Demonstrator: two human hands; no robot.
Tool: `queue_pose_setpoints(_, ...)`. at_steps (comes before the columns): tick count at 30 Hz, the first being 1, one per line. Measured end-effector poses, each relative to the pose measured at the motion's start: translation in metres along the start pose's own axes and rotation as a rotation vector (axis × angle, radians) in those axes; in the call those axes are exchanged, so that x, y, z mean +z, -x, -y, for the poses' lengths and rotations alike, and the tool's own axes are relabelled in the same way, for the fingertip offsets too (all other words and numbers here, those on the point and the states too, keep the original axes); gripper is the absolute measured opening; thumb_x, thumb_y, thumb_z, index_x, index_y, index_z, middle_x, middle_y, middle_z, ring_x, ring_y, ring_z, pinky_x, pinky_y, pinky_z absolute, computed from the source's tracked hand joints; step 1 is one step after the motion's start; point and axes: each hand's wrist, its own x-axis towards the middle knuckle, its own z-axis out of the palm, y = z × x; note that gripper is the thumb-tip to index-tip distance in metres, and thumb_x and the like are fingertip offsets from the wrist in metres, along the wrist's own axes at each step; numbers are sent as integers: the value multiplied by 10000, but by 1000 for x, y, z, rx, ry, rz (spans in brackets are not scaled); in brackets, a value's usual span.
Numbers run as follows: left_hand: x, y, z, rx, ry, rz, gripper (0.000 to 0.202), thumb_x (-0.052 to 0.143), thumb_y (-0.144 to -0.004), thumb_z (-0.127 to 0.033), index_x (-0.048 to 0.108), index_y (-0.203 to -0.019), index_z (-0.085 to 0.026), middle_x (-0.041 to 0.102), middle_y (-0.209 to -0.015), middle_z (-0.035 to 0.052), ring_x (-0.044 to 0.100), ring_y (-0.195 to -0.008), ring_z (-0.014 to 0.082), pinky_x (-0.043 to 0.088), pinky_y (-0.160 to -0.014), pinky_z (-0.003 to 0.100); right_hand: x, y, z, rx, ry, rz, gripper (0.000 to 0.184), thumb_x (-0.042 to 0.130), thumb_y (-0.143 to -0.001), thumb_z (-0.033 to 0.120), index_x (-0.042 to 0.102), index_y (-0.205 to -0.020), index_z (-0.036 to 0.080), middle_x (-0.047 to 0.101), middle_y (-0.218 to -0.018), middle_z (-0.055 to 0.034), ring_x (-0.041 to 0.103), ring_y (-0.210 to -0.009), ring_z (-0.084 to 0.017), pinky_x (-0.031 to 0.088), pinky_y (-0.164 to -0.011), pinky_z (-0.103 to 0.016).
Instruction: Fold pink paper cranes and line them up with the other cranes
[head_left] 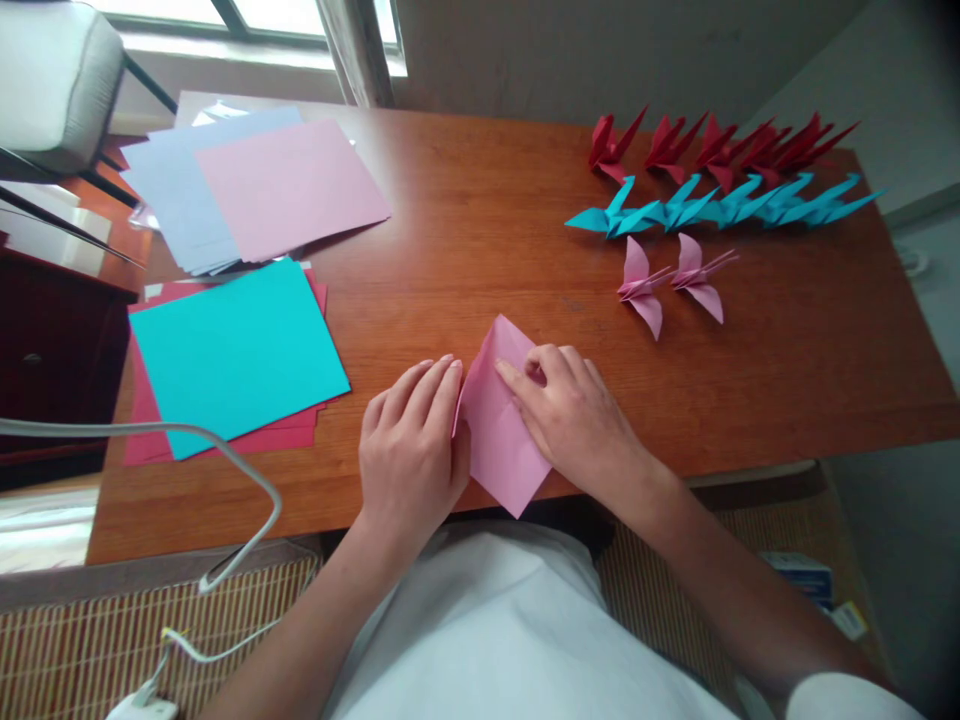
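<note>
A partly folded sheet of pink origami paper [504,435] lies at the front edge of the wooden table, one corner pointing toward me. My left hand [416,435] grips its left edge, thumb against the near side and fingers along the raised flap. On the right part of the paper rests my right hand [574,410], index finger stretched onto the sheet and the other fingers curled. Whether the right hand pinches any paper I cannot tell. Two folded pink butterflies or birds [641,290] sit beyond my right hand.
Rows of red paper cranes [720,150] and blue paper cranes [675,212] stand at the back right. At left lie turquoise paper [240,355] over red sheets, and pink paper [292,190] over lilac sheets. A white cable [255,480] loops over the table's near left corner [135,520].
</note>
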Motion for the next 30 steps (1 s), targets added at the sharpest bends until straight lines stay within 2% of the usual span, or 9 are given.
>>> queue_pose_setpoints(4, 2, -2, -2, -59, -53, 3, 505, 511, -973, -239, 541, -1472, -171, 651, -1441, 134, 598, -1317, 327, 439, -1029, 468, 0, 5, 3, -21, 52, -5, 434, 468, -1036, 196, 579, -1447, 277, 590, -1234, -143, 458, -1062, -273, 384, -850, -401)
queue_pose_setpoints(12, 1, -9, 0, -41, -96, -9, 473, 472, -989, -211, 573, -1450, -174, 683, -1399, 123, 629, -1258, 326, 460, -968, 469, 0, 3, 3, -42, 97, 22, 474, 458, -1039, 186, 545, -1481, 332, 604, -1209, -133, 461, -1034, -276, 372, -828, -406)
queue_pose_setpoints(21, 1, -2, -1, -9, -74, 69, 648, 461, -957, -137, 377, -1596, -204, 561, -1535, 155, 547, -1370, 360, 424, -1027, 514, -3, -3, 7, -38, 82, 41, 475, 455, -1032, 202, 539, -1481, 334, 614, -1176, -139, 465, -1020, -279, 364, -818, -415)
queue_pose_setpoints(26, 0, -1, -2, 21, -107, 123, 637, 465, -966, -130, 365, -1594, -167, 531, -1559, 156, 529, -1395, 370, 417, -1027, 524, -5, -9, 7, -46, 75, 69, 472, 488, -1015, 229, 537, -1479, 308, 618, -1160, -135, 474, -1014, -283, 364, -792, -408)
queue_pose_setpoints(30, 2, 0, 2, 79, -106, 120, 596, 438, -986, -114, 385, -1579, -140, 516, -1573, 136, 525, -1407, 357, 409, -1044, 511, -5, -10, 8, -36, 64, 70, 464, 464, -1026, 241, 530, -1485, 271, 620, -1184, -140, 489, -1029, -293, 374, -801, -419)
